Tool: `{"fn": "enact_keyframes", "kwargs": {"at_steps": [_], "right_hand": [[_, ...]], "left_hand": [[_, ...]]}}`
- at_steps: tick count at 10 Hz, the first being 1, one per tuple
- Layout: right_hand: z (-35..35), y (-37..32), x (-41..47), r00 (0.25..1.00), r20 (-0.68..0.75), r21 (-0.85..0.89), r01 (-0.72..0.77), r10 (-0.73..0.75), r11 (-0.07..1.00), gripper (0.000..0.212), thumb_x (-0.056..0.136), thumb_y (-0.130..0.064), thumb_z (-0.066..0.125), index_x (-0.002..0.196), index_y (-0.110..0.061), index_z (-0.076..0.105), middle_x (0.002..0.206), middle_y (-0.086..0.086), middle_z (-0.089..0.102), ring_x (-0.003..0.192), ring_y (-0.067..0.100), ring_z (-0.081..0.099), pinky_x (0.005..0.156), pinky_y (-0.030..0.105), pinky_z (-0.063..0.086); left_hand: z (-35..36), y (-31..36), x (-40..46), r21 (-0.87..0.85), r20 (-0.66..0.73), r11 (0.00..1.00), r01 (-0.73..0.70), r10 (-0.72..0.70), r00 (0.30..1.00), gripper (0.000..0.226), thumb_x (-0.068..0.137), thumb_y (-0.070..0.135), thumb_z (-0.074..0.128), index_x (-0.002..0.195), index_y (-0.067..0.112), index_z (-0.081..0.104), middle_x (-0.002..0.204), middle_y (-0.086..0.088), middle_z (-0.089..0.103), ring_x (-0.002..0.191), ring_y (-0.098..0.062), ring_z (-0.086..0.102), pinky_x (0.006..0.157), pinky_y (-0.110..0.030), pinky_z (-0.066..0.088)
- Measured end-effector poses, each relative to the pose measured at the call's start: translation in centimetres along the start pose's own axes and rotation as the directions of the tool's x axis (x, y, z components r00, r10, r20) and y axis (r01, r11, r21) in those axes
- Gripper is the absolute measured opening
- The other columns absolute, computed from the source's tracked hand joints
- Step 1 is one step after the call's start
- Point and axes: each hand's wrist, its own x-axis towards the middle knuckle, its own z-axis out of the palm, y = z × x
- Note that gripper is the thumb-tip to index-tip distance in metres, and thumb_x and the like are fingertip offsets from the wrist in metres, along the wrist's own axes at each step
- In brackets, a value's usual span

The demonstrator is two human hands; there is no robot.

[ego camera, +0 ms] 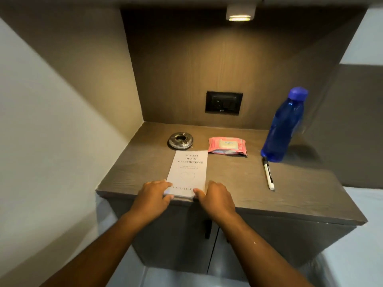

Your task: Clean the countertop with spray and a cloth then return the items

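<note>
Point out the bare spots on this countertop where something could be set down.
Free patches: the front right corner, right of the marker; the left strip beside the book; the back strip below the wall socket. Crowded: the middle, where ashtray, wipes pack and blue bottle stand.

Book (188, 172), pale cover, flat at the frame's centre, title "The Art of Not Overthinking". Round metal ashtray (180, 140) just above its upper left corner. Pink wipes pack (227, 146) lying flat right of the ashtray. Blue bottle (284, 125), capped, upright at right. Marker (268, 174) lying just below the bottle's base. Black socket (223, 103) on the back panel, centre. Lit lamp (240, 14) at top centre.
</note>
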Motion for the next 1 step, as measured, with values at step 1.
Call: {"fn": "enact_keyframes", "kwargs": {"at_steps": [1], "right_hand": [[-3.18, -0.2, -1.49, 0.996, -0.075, -0.098, 0.037, -0.045, 0.994, 0.038, 0.087, -0.055, 0.058, 0.104, -0.021, 0.058, 0.109, 0.002, 0.063, 0.077, 0.014, 0.053, 0.06, 0.026, 0.042]], "left_hand": [[-2.46, 1.53, -0.7, 0.15, -0.049, 0.986, -0.068, 0.076, 0.996, 0.052, 0.085, 0.042, 0.063, 0.133, 0.028, 0.051, 0.142, 0.003, 0.05, 0.127, -0.02, 0.047, 0.104, -0.033, 0.039]]}}
